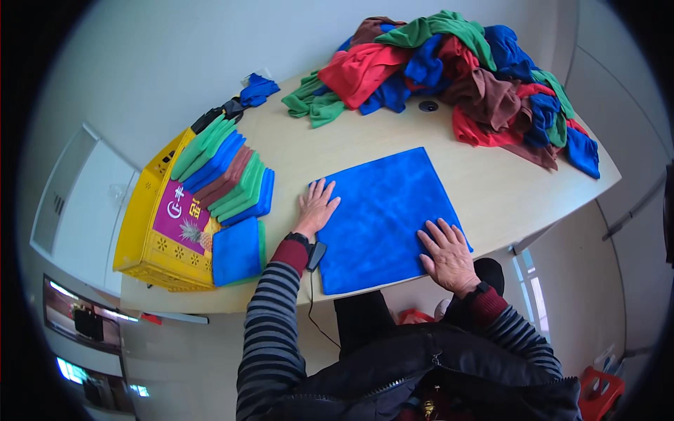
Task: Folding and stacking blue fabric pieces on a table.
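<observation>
A square blue cloth (382, 221) lies spread flat on the table in front of me, one edge near the table's front. My left hand (316, 209) rests on its left edge with the fingers spread. Flat on its right side lies my right hand (449, 258), fingers apart and nothing held. Close to my left wrist is a small black device (316, 256) with a thin cable hanging over the table edge. Folded cloths (228, 172) in green, blue and brown stand in a leaning row to the left, and a folded blue cloth (236, 251) lies in front of them.
A heap of rumpled red, green, blue and brown cloths (449, 70) covers the far right of the table (281, 151). At the left edge stands a yellow plastic basket (140, 231). A crumpled blue cloth (258, 90) lies by the wall. A red plastic stool (600, 393) is on the floor.
</observation>
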### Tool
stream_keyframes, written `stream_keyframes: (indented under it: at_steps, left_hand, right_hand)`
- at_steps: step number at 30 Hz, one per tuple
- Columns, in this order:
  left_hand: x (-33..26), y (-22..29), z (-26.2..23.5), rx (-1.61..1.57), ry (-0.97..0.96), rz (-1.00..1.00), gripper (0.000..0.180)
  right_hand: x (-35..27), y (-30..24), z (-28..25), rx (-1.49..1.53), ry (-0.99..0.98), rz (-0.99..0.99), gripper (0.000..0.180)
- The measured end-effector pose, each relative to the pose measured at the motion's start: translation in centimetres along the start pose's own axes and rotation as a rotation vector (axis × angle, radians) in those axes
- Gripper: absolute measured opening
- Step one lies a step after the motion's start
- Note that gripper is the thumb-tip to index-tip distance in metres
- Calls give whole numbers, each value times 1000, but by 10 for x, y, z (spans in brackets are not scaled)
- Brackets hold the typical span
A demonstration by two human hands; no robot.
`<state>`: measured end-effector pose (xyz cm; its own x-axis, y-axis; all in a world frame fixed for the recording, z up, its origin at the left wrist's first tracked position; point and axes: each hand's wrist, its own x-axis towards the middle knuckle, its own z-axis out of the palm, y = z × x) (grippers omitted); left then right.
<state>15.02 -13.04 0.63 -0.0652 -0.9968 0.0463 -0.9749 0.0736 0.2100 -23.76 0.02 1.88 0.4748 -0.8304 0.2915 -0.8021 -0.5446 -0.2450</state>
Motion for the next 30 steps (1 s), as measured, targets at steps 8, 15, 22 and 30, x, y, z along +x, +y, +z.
stream_keyframes:
  at_steps: [8,15,22,30]
  left_hand:
    - [-14,12,-3,46,45,-28,67]
    - [-76,45,-3,59,19,92,66]
    - [-90,16,13,61,13,55,64]
    - [-43,27,3,-57,59,44,69]
  right_hand:
    - [-9,-8,-2,-46,7,3,53]
    - [-5,-3,5,-30,90,-47,49]
    - [-1,1,15,-111,39,0,51]
    - [0,1,13,-107,24,32,52]
